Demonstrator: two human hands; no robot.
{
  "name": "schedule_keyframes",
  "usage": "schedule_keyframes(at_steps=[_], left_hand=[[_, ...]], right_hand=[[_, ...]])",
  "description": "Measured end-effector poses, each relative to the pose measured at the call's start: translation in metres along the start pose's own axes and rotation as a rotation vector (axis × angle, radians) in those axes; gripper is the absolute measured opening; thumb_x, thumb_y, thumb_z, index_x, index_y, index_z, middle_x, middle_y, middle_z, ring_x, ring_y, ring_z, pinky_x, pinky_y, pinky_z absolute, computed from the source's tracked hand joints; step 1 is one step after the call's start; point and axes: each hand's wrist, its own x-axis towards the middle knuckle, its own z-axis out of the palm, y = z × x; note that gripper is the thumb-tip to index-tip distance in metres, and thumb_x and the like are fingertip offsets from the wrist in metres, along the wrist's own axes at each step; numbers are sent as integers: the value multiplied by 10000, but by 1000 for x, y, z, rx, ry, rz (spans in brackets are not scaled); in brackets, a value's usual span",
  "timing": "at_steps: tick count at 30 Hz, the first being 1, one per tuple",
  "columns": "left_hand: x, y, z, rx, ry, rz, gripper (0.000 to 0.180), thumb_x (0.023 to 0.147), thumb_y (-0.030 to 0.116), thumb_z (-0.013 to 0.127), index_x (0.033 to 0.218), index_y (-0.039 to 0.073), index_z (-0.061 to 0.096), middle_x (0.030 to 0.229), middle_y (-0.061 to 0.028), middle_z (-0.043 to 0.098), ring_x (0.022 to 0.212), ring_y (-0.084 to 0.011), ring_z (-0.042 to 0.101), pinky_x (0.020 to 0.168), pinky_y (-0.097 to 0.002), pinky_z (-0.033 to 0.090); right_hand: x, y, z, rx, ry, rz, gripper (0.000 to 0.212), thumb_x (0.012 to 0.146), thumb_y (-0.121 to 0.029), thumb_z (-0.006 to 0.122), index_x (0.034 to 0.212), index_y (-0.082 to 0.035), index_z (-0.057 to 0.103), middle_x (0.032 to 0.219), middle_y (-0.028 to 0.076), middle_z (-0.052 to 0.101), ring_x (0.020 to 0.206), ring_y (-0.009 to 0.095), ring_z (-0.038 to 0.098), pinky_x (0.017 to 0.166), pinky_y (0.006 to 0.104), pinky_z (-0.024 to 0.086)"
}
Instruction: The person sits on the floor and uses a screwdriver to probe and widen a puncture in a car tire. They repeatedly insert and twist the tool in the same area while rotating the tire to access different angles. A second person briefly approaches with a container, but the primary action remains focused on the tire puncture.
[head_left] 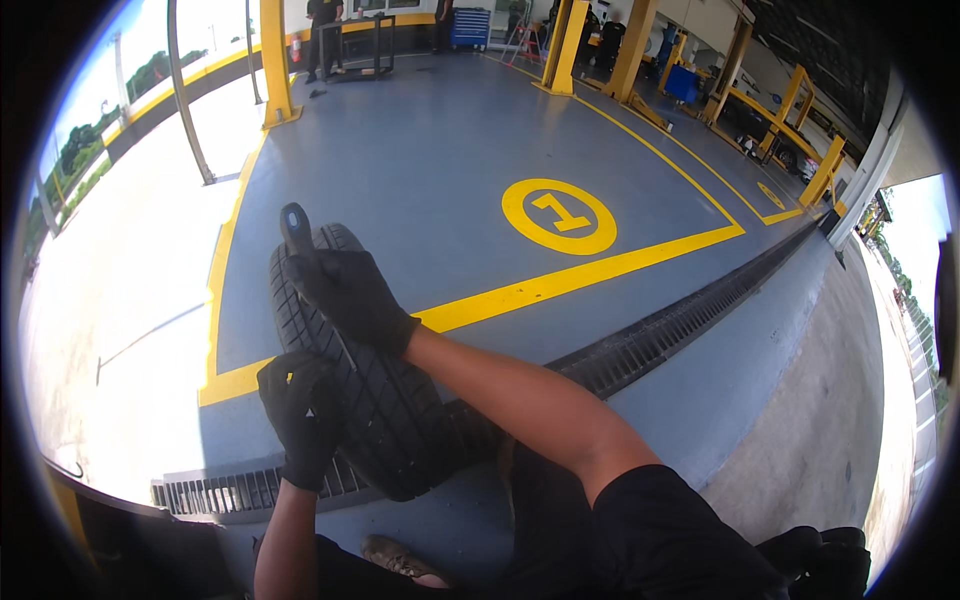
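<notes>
A black tyre (385,405) stands upright on its tread in front of me, leaning slightly, above a floor drain. My right hand (345,295), in a black glove, is wrapped round the dark handle of a screwdriver-like tool (294,225) at the top of the tyre. The handle's butt has a grey-blue end and points up and away. A thin metal shaft runs down from the fist along the tread; its tip is hard to make out. My left hand (300,415), also black-gloved, is closed against the tyre's left side. Whatever its curled fingers hold is hidden.
A slotted drain grate (640,350) crosses the floor diagonally under the tyre. Yellow lines and a yellow circle (515,215) mark the grey-blue floor. Yellow lift posts (280,70), a blue tool cabinet (470,28) and a dark metal bench (378,45) stand farther back, with people nearby.
</notes>
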Motion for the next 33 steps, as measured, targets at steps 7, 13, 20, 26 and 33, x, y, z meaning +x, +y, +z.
schedule_keyframes(at_steps=[7,13,20,26,33], left_hand=[[1,-1,-4,8,-5,7,222,807,-64,611,981,42,698,1056,-131,655,1045,-323,604,892,-422,463],[-2,-7,-1,6,-8,-3,246,775,-23,633,990,66,713,1085,-119,656,1060,-326,596,925,-448,447],[-8,-9,3,1,-6,-24,245,802,4,642,1041,40,681,1105,-151,640,1068,-356,583,934,-468,451],[-11,-13,2,45,14,-26,291,844,38,634,1133,-1,621,1131,-185,613,1076,-387,568,938,-488,446],[-11,-11,1,50,-22,-19,261,920,-37,611,1179,-10,588,1120,-195,600,1070,-402,571,945,-463,454]], right_hand=[[2,0,1,-37,-35,-18,435,1038,-367,617,804,-8,695,608,101,618,556,182,575,582,393,424],[0,-3,0,-74,-77,-24,459,1036,-410,602,834,-8,687,610,59,566,560,138,522,593,348,437],[-5,28,5,-551,-270,-535,311,1012,-303,615,1252,-108,648,677,70,655,579,230,638,553,373,498],[-6,12,14,-462,-283,-417,356,978,-465,631,1000,-117,703,667,90,675,596,274,673,594,408,511],[-9,2,9,-531,-347,-311,324,967,-416,649,933,-107,741,675,96,677,587,266,662,604,400,515]])
